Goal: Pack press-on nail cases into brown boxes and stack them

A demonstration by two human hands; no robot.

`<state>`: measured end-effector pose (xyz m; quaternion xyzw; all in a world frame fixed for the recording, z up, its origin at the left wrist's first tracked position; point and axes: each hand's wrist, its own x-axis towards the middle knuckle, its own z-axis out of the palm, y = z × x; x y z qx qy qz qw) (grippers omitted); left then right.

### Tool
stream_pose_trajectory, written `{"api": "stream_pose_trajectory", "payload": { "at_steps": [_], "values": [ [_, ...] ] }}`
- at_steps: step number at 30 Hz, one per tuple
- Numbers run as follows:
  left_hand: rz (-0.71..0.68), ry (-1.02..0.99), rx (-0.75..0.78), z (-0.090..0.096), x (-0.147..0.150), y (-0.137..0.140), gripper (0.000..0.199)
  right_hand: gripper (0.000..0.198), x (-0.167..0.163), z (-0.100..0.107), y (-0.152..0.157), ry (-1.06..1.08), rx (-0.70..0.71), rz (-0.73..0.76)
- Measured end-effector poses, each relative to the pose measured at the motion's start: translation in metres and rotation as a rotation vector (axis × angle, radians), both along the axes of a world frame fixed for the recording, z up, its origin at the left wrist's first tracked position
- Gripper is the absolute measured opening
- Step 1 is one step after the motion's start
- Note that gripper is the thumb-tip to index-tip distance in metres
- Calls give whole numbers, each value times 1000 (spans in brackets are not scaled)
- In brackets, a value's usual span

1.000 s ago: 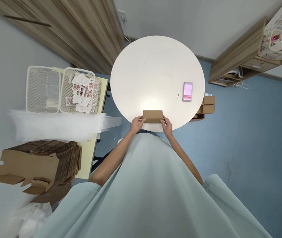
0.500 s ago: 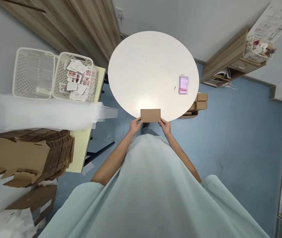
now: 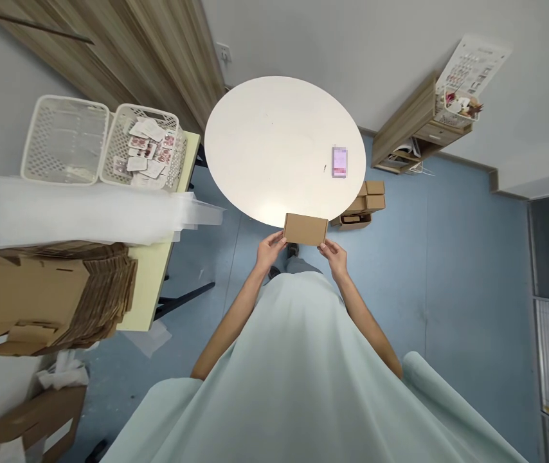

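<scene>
A small brown cardboard box (image 3: 305,229), its flat top face showing closed, is held between my two hands just off the near edge of the round white table (image 3: 274,128). My left hand (image 3: 269,249) grips its left end, thumb at the near corner. My right hand (image 3: 335,256) pinches the right end near the lower corner. The box is slightly tilted and overlaps the table's rim in view. On the table's right side lies a phone-like item (image 3: 339,162) with a blurred purple screen.
Brown boxes (image 3: 375,195) are stacked on the floor right of the table. At left, a side table (image 3: 146,283) bears white baskets (image 3: 67,138), one with small cards, white foam sheets (image 3: 72,212) and flattened cartons (image 3: 105,296). A wooden cabinet (image 3: 402,128) stands by the wall.
The box has moved toward me and right, away from the table edge, and turned a little clockwise. Both hands kept hold of it. The camera view has shifted too.
</scene>
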<state>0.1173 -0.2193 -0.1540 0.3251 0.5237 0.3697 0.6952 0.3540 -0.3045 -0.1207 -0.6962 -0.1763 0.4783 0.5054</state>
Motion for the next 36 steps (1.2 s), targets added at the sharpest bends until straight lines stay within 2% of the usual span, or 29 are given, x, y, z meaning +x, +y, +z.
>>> {"api": "stream_pose_trajectory", "payload": {
  "at_steps": [5,11,16,21,26,30,36],
  "values": [
    [-45,-18,-12,6,18,-22,84,70,24,13,-19,3,-18,-15],
    [-180,16,-17,15,59,-23,88,66,66,13,-43,11,2,-68],
    [-305,71,-22,22,126,-19,91,66,126,3,-66,46,0,-175],
    [-414,130,-24,24,213,-27,93,66,210,-6,-87,67,-14,-230],
    [-451,160,-45,23,290,-39,95,67,288,-11,-99,57,-6,-253],
    [-464,192,-43,26,328,-41,91,67,327,-13,-96,51,-3,-231],
    [-406,243,-46,23,362,-30,88,66,359,-21,-78,45,-15,-191]
  ]
}}
